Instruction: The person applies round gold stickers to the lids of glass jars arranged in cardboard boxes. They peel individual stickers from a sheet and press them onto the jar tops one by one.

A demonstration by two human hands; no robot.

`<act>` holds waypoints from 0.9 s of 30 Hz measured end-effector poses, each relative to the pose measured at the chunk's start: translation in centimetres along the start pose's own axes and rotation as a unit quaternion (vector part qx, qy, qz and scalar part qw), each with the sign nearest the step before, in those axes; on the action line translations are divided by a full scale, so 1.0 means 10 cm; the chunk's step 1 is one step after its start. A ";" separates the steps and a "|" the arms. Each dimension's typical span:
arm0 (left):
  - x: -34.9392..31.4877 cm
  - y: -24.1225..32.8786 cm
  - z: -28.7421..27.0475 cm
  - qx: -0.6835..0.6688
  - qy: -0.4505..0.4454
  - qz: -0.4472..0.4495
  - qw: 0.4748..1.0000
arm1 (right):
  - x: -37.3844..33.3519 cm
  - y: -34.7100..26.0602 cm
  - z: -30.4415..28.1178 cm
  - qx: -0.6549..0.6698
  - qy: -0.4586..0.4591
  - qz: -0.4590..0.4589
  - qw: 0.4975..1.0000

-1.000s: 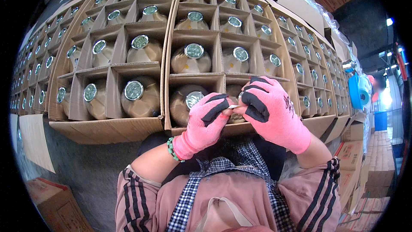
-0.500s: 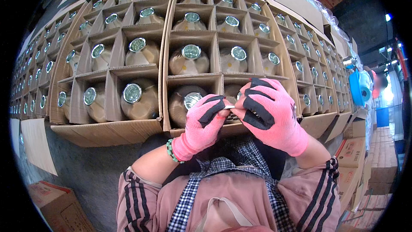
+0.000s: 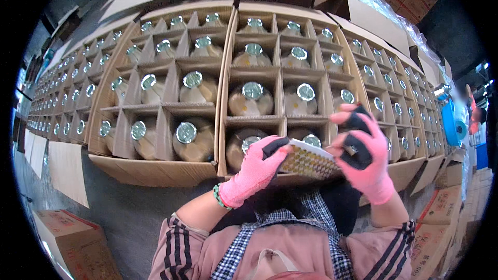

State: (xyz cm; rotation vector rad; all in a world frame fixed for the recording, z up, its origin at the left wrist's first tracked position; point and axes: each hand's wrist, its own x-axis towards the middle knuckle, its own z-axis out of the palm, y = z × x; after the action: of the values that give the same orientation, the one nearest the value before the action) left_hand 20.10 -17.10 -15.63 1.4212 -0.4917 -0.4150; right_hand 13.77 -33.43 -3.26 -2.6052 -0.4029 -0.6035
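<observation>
Head view: tilted, between both hands, a thin white sheet with rows of round yellow dots (image 3: 311, 159). Pinched at its left end by the left hand in a pink glove with black patches (image 3: 254, 171), thumb and finger pressed together on it. Close by its right edge, the right hand in a matching pink glove (image 3: 365, 158), with fingers curled and well parted; too blurry to tell if touching the sheet or holding some tiny thing. Looks like the step of working at the dots, maybe peeling one. Seems to call next for a steady left pinch and a light right fingertip.

Just past the sheet, round see-through glass jars with shiny tops (image 3: 251, 105), each in a slot of the middle brown cardboard box (image 3: 280, 13). Thin brown cardboard dividers (image 3: 264, 123) between, with edges easy to bump. Room to move above the jar tops, and on the near side over the checked cloth apron (image 3: 316, 205). Pressed close on the left, another brown cardboard box (image 3: 155, 170); near left of that, dark grey floor (image 3: 119, 197).
</observation>
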 end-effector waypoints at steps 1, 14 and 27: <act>0.05 0.04 -0.01 -0.004 -0.014 -0.011 1.000 | -0.03 0.10 -0.06 0.023 0.022 0.030 0.999; 1.77 -0.45 -1.10 -0.151 0.084 -0.001 0.985 | 0.40 2.22 -0.33 0.092 0.128 0.234 0.959; 1.83 -0.49 -1.12 -0.130 0.158 0.001 0.979 | 1.89 3.80 0.75 -0.354 -0.134 0.214 0.900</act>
State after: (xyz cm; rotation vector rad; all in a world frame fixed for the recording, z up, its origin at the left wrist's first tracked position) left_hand 41.64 -18.40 -20.06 1.2038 -0.1722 -0.2344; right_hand 46.66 -59.36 -13.49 -3.3303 0.4008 -0.2551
